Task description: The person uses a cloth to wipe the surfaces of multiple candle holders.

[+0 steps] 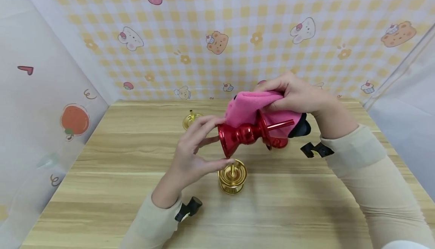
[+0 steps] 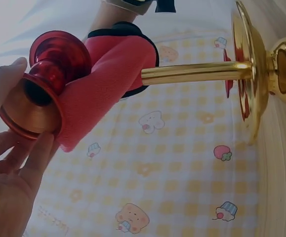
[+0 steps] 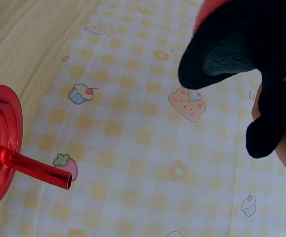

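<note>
My left hand (image 1: 193, 154) holds a shiny red candle holder (image 1: 245, 134) by its flared base, thumb below and fingers above. The candle holder lies tipped on its side in the air, its thin stem pointing right; its hollow base shows in the left wrist view. A pink cloth (image 1: 249, 105) with black trim is gripped by my right hand (image 1: 299, 92) and lies against the far side of the red candle holder. In the right wrist view the cloth's black part (image 3: 226, 54) hides most of that hand.
Below the hands a gold candle holder (image 1: 232, 175) stands on the wooden table (image 1: 136, 188). Another gold one (image 1: 191, 119) stands farther back, partly behind the left fingers. A second red candle holder (image 1: 279, 143) is mostly hidden by the cloth. A patterned curtain (image 1: 163, 75) backs the table.
</note>
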A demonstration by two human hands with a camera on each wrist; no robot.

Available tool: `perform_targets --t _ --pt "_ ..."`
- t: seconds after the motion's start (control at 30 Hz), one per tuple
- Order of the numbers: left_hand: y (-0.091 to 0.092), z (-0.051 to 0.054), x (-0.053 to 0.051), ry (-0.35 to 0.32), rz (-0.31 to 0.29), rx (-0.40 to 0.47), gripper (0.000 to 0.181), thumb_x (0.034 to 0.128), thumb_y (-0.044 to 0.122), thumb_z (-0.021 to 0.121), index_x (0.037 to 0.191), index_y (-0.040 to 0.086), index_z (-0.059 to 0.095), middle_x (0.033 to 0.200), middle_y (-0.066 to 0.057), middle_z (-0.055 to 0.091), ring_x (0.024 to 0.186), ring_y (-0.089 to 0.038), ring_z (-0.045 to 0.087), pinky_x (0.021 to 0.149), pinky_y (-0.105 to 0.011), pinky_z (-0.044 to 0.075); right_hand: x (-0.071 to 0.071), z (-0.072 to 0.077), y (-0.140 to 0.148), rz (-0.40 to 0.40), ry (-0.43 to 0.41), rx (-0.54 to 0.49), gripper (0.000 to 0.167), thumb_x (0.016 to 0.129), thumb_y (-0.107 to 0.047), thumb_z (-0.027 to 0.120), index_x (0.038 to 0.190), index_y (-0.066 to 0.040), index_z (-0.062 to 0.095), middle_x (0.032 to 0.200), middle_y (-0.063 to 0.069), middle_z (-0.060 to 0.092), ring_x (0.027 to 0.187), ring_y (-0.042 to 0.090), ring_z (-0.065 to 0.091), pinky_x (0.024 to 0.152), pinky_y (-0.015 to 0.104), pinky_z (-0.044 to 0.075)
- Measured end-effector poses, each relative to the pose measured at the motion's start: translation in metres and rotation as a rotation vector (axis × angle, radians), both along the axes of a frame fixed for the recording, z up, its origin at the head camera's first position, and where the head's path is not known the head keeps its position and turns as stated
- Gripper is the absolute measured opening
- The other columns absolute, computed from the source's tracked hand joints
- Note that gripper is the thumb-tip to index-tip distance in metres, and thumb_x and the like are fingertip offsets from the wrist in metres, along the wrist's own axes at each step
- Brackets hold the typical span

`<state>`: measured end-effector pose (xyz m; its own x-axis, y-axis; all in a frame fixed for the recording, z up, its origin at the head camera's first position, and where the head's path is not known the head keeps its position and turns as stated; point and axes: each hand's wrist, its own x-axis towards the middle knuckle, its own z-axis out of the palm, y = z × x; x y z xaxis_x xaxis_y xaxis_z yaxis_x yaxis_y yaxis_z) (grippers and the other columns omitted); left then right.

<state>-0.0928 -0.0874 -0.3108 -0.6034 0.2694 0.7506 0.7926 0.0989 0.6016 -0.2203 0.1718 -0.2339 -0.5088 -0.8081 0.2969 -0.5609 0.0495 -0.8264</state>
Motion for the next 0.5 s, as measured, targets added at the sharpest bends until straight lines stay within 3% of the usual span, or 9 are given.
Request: perform_targets --t 0.13,0.37,0.5 --pt "-0.002 0.002 -0.001 0.065 0.011 0.056 0.079 0.0558 -0.014 0.089 0.128 -0.011 0.057 0.124 -0.028 0.054 0.119 -0.020 0.058 0.084 -0.033 0.061 0.005 -0.004 -0.005 -0.107 -0.078 -0.069 0.043 0.080 0.016 0.067 0.106 -0.017 0.078 0.096 -0.001 0.076 0.076 0.007 0.064 0.064 0.018 0.056" --pt "-0.005 0.000 -0.006 0.167 0.072 0.141 0.065 0.0737 0.010 0.087 0.124 -0.017 0.056 0.123 -0.029 0.054 0.120 -0.021 0.059 0.092 -0.036 0.058 0.021 -0.034 -0.017 -0.319 -0.402 -0.282 0.039 0.086 0.010 0.064 0.105 -0.022 0.077 0.096 -0.002 0.075 0.081 0.008 0.065 0.066 0.021 0.058" --pt "-0.004 -0.004 -0.008 0.141 0.109 0.157 0.069 0.0640 -0.004 0.089 0.124 -0.016 0.057 0.123 -0.029 0.056 0.119 -0.019 0.060 0.095 -0.037 0.056 0.036 -0.049 -0.024 -0.391 -0.475 -0.464 0.043 0.088 0.011 0.058 0.107 -0.023 0.075 0.098 -0.004 0.073 0.083 0.006 0.066 0.069 0.020 0.058"
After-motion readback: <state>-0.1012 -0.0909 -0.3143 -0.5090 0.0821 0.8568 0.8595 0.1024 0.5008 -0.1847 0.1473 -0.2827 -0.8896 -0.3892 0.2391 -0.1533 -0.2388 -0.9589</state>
